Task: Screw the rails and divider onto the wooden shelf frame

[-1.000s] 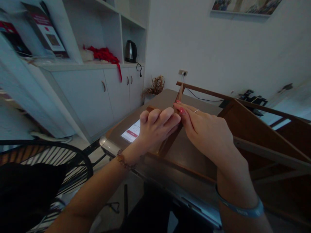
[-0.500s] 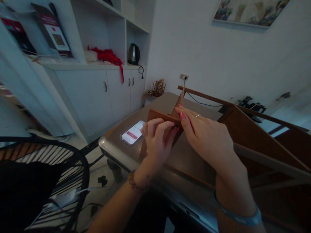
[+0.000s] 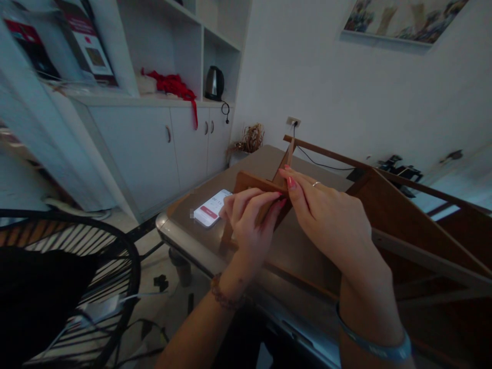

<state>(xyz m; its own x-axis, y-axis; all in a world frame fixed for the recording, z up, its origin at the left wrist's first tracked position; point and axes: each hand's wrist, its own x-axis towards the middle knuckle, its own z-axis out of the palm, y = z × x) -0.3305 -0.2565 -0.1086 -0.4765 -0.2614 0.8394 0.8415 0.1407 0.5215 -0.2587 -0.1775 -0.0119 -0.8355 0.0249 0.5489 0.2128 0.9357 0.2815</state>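
Observation:
A small brown wooden panel point(image 3: 249, 183) stands upright on the grey-brown table point(image 3: 269, 159), at the near end of a larger brown wooden frame point(image 3: 388, 205). My left hand point(image 3: 251, 220) has its fingers curled over the panel's top edge and near face. My right hand point(image 3: 330, 220), with red nails and a ring, lies stretched along the frame with its fingertips pressing on the panel's top right corner. A thin wooden upright point(image 3: 286, 159) rises just behind the fingertips.
A lit phone point(image 3: 212, 208) lies on the table's left corner, beside my left hand. A black round wire chair point(image 3: 69, 277) sits at lower left. White cabinets point(image 3: 154, 148) carry a kettle point(image 3: 214, 83) and red cloth point(image 3: 172, 84). A cable runs from a wall socket point(image 3: 292, 121).
My left hand slid down from a fist on top of the wood to gripping the panel, which now stands upright. The right hand has stayed at the panel's corner. The view shifted slightly.

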